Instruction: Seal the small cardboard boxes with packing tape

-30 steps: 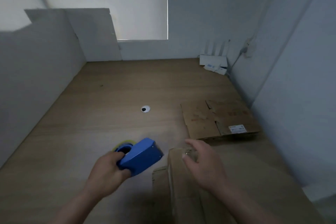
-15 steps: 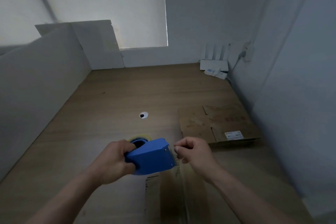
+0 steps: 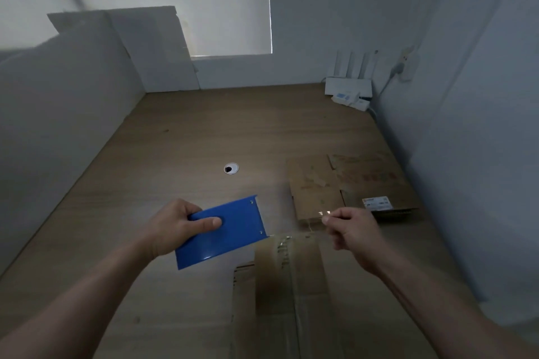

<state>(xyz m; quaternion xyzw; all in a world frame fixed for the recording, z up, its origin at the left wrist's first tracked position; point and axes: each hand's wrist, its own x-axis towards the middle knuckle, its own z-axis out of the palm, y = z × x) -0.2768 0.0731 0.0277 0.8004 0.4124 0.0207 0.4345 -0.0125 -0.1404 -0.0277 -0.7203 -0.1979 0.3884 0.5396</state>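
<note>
Just below and between the person's two hands, a small cardboard box (image 3: 306, 323) sits on the wood-grain table (image 3: 204, 125), matte brown with a seam running down its top. The left hand (image 3: 175, 227) grips a blue tape dispenser (image 3: 230, 233), thumb laid across its smooth, flat plastic side, just left of the box's far end. The right hand (image 3: 350, 230) pinches the end of a clear packing tape strip (image 3: 320, 213), which glints faintly above the box's far right corner. Beyond that hand lies flattened cardboard (image 3: 335, 183) bearing a white label (image 3: 376, 203). A round grommet (image 3: 231, 168) is set in the tabletop farther off.
</note>
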